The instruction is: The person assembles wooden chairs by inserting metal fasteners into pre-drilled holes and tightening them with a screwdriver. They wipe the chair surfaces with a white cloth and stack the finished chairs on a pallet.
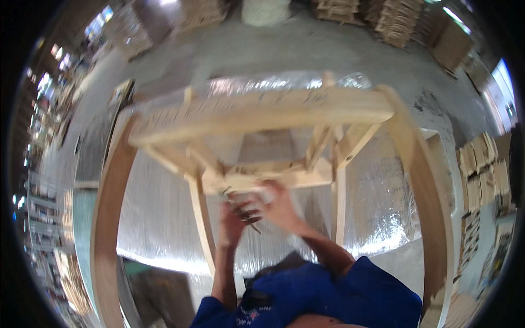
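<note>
A pale wooden chair frame (262,116) stands in front of me, its legs spread to both sides. My left hand (232,218) is curled below the frame's near rail (284,179). Several thin dark metal pieces (255,227) stick out between its fingers; blur hides whether they are bolts or something else. Close beside it, to the right, my right hand (280,206) reaches up to the rail with its fingers bent toward the left hand. Motion smears those fingertips, and I cannot tell whether they hold anything.
Beneath the frame lies a broad surface wrapped in shiny clear film (158,218). Stacked wooden parts (478,169) stand at the right, more stacks (402,22) at the far side. A metal rack (44,213) and a dark-topped bench (93,156) are on the left.
</note>
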Demonstrator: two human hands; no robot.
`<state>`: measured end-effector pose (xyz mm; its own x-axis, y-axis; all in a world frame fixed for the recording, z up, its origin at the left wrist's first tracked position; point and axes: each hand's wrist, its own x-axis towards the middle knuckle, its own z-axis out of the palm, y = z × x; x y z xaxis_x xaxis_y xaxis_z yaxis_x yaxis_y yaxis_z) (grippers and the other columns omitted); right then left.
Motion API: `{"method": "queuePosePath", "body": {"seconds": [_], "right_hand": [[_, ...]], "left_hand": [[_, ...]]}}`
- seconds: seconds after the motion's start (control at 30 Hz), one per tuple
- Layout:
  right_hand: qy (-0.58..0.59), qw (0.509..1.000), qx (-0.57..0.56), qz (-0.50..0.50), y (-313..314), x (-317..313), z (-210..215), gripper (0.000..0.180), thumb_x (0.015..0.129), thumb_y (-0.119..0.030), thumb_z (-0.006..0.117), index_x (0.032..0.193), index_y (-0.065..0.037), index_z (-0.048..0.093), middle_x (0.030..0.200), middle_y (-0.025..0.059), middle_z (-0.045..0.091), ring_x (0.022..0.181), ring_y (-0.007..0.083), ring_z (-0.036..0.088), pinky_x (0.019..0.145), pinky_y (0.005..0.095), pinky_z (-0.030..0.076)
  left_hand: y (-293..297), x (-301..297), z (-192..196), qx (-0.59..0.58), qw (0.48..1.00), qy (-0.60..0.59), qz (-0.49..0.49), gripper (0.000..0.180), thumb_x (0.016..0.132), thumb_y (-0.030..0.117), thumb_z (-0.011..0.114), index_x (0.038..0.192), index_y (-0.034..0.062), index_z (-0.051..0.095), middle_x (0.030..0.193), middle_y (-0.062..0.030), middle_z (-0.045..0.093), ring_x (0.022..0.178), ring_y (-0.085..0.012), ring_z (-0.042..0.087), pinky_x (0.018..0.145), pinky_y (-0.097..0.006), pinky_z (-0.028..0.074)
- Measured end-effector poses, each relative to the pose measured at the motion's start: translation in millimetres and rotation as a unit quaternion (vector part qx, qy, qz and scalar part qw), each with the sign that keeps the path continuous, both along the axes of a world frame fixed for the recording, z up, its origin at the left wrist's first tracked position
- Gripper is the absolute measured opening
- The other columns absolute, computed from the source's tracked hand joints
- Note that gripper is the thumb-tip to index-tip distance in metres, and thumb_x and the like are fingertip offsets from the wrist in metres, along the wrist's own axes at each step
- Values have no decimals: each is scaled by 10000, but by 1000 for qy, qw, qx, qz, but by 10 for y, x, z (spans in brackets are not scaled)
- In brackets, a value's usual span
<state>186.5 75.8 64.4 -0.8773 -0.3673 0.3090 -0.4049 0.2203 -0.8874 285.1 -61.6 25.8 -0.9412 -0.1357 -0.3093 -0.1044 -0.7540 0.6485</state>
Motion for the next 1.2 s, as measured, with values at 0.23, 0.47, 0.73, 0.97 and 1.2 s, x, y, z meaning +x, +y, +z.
{"method": "queuePosePath", "body": {"seconds": [0.23,0.47,0.73,0.97,1.2], "right_hand": [[-95,942,-296,-122,2579,-75,374,543,990,-436,215,1216,-32,499,1154,143,554,1056,245,552,947,421,428],[-21,986,-156,-56,3315,-227,1525,731,880,-548,458,1360,-4,364,1358,209,426,1176,320,495,936,450,448],[-227,966,-55,114,2791,598,1557,766,808,-543,553,1345,-20,396,1258,210,503,1076,331,542,806,450,507],[-210,936,-115,-259,3835,965,357,639,866,-463,476,1292,13,448,1198,145,525,1055,251,526,911,392,415],[-121,963,-111,-213,1626,1385,810,503,797,-316,629,1159,15,518,1119,141,550,1003,233,554,872,372,440]], "left_hand": [[-203,1002,-480,-266,937,-191,-122,190,914,184,502,1026,51,578,651,27,481,482,-76,448,423,-247,385],[-2537,984,79,-592,802,12,-77,702,910,565,377,1438,114,275,1440,-113,349,1283,-223,383,1031,-457,324],[-1812,1119,1701,-198,973,28,-119,863,856,728,238,1366,38,334,1138,-197,550,900,-275,610,742,-416,500],[-1594,1476,1419,-292,937,-103,163,517,851,424,545,1141,-2,505,923,-82,599,818,-137,594,683,-285,487],[-4181,2743,1488,-374,912,68,156,691,858,561,399,1292,24,434,1244,-169,515,1145,-302,509,973,-455,418]]}}
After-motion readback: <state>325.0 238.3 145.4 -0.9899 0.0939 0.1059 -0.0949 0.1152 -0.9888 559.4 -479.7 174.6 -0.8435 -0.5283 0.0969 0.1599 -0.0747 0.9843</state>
